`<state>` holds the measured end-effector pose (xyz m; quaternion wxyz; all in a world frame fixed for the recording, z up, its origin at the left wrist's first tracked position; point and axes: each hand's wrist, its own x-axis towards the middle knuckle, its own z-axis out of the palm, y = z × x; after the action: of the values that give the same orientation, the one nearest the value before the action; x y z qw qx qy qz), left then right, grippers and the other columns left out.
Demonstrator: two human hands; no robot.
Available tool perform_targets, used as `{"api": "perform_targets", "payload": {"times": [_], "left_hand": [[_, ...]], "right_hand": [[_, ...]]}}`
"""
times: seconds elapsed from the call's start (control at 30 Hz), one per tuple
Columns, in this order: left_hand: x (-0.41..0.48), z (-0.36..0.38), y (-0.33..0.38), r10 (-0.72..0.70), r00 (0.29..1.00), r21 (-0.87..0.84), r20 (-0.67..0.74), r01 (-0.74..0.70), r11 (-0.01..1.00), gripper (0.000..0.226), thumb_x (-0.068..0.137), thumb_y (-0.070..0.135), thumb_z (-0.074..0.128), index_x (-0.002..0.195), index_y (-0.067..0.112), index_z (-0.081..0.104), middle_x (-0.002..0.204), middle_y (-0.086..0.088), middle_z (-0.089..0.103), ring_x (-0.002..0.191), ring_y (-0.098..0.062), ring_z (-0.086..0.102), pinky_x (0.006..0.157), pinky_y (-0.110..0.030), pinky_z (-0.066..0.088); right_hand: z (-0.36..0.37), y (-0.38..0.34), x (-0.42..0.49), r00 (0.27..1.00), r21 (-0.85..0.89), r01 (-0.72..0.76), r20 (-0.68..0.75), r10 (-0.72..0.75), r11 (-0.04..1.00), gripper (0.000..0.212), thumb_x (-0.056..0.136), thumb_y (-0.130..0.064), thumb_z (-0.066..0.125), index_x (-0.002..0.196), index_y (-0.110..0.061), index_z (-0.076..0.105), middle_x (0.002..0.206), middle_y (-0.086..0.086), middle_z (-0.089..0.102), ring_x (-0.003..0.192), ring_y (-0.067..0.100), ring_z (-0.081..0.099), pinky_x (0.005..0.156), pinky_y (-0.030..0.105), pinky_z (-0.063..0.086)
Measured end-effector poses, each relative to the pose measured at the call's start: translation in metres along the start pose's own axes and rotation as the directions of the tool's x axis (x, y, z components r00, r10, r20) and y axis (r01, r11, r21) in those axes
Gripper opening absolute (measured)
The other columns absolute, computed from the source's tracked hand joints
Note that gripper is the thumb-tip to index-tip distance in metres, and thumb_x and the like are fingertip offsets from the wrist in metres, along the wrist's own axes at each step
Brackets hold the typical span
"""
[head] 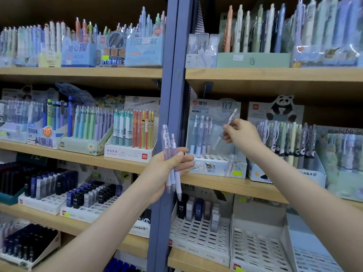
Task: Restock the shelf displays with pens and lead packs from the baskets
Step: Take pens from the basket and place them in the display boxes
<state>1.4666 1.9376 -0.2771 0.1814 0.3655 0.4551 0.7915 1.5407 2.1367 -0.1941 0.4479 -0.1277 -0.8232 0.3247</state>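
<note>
Left hand (169, 169): three pens (172, 163) gripped in a bunch.
Right hand (240, 134): one pen (227, 124) pinched, tilted, before the display box (216, 165).

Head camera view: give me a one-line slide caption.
Right hand holds one pen at the 0.7 mm display; left hand grips three pens.
</note>
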Motion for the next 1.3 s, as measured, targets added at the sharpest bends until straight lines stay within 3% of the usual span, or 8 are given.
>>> {"api": "perform_targets", "payload": {"times": [0.33, 0.57, 0.73, 0.83, 0.93, 1.03, 1.13, 1.3], "left_hand": [[0.004, -0.002, -0.004, 0.011, 1.0, -0.036, 0.005, -0.011, 0.999, 0.017, 0.095, 0.01, 0.051, 0.106, 0.006, 0.063, 0.083, -0.006, 0.074, 0.079, -0.017, 0.072, 0.076, -0.027, 0.059], [0.003, -0.003, -0.002, 0.013, 0.999, -0.019, 0.039, -0.012, 1.0, 0.016, 0.095, 0.011, 0.051, 0.105, 0.007, 0.063, 0.081, -0.005, 0.072, 0.076, -0.017, 0.071, 0.075, -0.027, 0.059], [0.001, -0.006, 0.003, 0.011, 0.999, -0.036, 0.037, -0.01, 0.999, 0.016, 0.095, 0.01, 0.051, 0.105, 0.006, 0.062, 0.08, -0.006, 0.072, 0.074, -0.016, 0.071, 0.072, -0.026, 0.06], [-0.001, -0.006, 0.004, -0.004, 0.999, -0.039, 0.05, 0.006, 0.999, 0.016, 0.095, 0.01, 0.051, 0.105, 0.005, 0.062, 0.079, -0.006, 0.072, 0.074, -0.016, 0.072, 0.07, -0.026, 0.06], [-0.006, -0.004, 0.003, -0.03, 0.992, -0.031, 0.119, 0.033, 0.999, 0.016, 0.092, 0.011, 0.053, 0.104, 0.005, 0.062, 0.08, -0.006, 0.072, 0.075, -0.016, 0.071, 0.071, -0.026, 0.059], [-0.011, 0.001, 0.005, -0.042, 0.973, -0.001, 0.226, 0.044, 0.999, 0.023, 0.084, 0.017, 0.056, 0.103, 0.006, 0.061, 0.078, -0.005, 0.072, 0.073, -0.016, 0.071, 0.07, -0.027, 0.058], [-0.016, 0.009, 0.006, -0.07, 0.948, 0.027, 0.31, 0.065, 0.997, 0.022, 0.087, 0.016, 0.053, 0.104, 0.004, 0.06, 0.077, -0.004, 0.071, 0.071, -0.015, 0.071, 0.073, -0.028, 0.059], [-0.02, 0.012, 0.008, -0.112, 0.935, 0.021, 0.336, 0.112, 0.994, 0.033, 0.082, 0.02, 0.055, 0.111, 0.004, 0.061, 0.09, -0.011, 0.074, 0.081, -0.019, 0.072, 0.079, -0.03, 0.059]], "right_hand": [[0.013, -0.005, 0.014, 0.986, -0.124, 0.013, 0.166, 0.008, 0.992, 0.013, 0.098, -0.019, 0.051, 0.09, -0.01, 0.057, 0.083, 0.005, 0.064, 0.069, 0.008, 0.061, 0.067, 0.02, 0.051], [0.026, 0.004, 0.014, 0.971, -0.242, 0.007, 0.234, 0.052, 0.97, 0.019, 0.096, -0.02, 0.055, 0.079, -0.011, 0.056, 0.087, 0.013, 0.07, 0.077, 0.02, 0.066, 0.08, 0.036, 0.056], [0.025, -0.001, 0.013, 0.971, -0.348, 0.025, 0.231, 0.059, 0.937, 0.021, 0.096, -0.026, 0.056, 0.083, -0.01, 0.057, 0.09, 0.013, 0.067, 0.082, 0.026, 0.063, 0.072, 0.033, 0.053], [0.018, -0.004, 0.008, 0.991, -0.417, 0.054, 0.134, 0.002, 0.907, 0.025, 0.095, -0.03, 0.057, 0.108, -0.009, 0.058, 0.096, 0.005, 0.058, 0.083, 0.018, 0.053, 0.067, 0.028, 0.04], [0.014, -0.019, -0.015, 0.989, -0.311, 0.145, 0.043, -0.139, 0.939, 0.025, 0.094, -0.03, 0.058, 0.111, -0.012, 0.056, 0.085, -0.002, 0.057, 0.075, 0.009, 0.051, 0.063, 0.025, 0.037], [0.018, -0.039, -0.049, 0.962, 0.015, 0.121, 0.245, -0.121, 0.993, 0.021, 0.088, -0.037, 0.064, 0.095, -0.018, 0.061, 0.083, -0.003, 0.063, 0.074, 0.009, 0.059, 0.066, 0.022, 0.047], [0.021, -0.049, -0.07, 0.876, 0.123, 0.032, 0.475, -0.087, 0.992, 0.017, 0.086, -0.035, 0.066, 0.084, -0.019, 0.063, 0.069, -0.007, 0.063, 0.065, 0.004, 0.058, 0.068, 0.023, 0.049], [0.017, -0.049, -0.074, 0.877, 0.219, 0.013, 0.465, -0.116, 0.976, 0.021, 0.092, -0.023, 0.061, 0.074, -0.012, 0.06, 0.066, -0.003, 0.059, 0.06, 0.006, 0.054, 0.064, 0.021, 0.047]]}}
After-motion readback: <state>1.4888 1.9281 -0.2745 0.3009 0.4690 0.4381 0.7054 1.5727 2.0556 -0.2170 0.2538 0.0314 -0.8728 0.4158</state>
